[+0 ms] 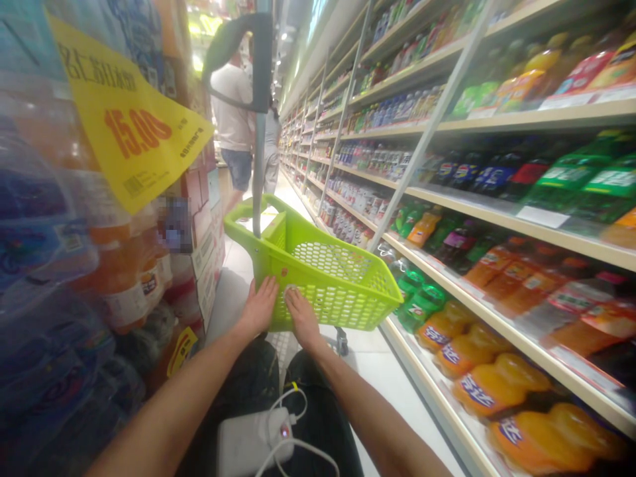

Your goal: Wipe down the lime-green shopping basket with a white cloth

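A lime-green shopping basket (338, 298) with perforated sides stands on wheels in front of me. Its grey pole ends in a dark grey handle (261, 66) at the top. My left hand (261, 306) lies against the near side of the basket, fingers stretched out. Close beside it, my right hand (302, 319) rests its fingers on the same side. A small pale round spot shows at the right fingertips; whether it is a loose thing or part of the basket I cannot tell. A white power bank (256, 440) with white cables lies on my lap.
Shelves of bottled drinks (497, 265) line the right, orange soda bottles (497, 384) lying at the bottom. Stacked bottle packs (44, 218) with a yellow price sign (134, 119) rise on the left. A person (233, 112) stands beyond the handle in the tiled aisle.
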`<action>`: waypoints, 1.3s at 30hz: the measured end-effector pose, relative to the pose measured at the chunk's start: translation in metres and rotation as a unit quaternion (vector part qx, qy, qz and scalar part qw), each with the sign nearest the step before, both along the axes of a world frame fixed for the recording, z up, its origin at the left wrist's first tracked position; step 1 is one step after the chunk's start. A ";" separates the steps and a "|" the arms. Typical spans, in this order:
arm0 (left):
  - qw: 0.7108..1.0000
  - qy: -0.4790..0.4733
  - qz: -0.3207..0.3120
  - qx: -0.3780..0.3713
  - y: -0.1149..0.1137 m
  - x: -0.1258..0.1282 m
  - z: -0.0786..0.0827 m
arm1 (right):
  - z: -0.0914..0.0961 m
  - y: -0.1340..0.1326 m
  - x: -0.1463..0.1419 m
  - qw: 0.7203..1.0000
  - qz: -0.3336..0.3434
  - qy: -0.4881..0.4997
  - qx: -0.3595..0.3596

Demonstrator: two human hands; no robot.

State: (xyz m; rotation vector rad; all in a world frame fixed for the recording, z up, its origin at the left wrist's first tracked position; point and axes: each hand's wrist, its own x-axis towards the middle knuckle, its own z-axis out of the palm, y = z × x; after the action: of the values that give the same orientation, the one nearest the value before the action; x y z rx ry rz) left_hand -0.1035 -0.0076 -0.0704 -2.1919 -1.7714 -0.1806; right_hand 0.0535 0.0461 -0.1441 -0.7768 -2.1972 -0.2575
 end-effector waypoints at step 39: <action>0.997 -0.003 0.073 0.014 -0.026 -0.066 -0.001 | 0.020 0.000 -0.076 0.986 0.049 -0.159 -0.013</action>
State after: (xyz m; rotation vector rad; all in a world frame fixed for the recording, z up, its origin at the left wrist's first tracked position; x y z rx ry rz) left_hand -0.1693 -0.0338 -0.0712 -2.0355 -1.9118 -0.1763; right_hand -0.0229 0.0463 -0.1237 -0.6758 -2.5354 -0.3205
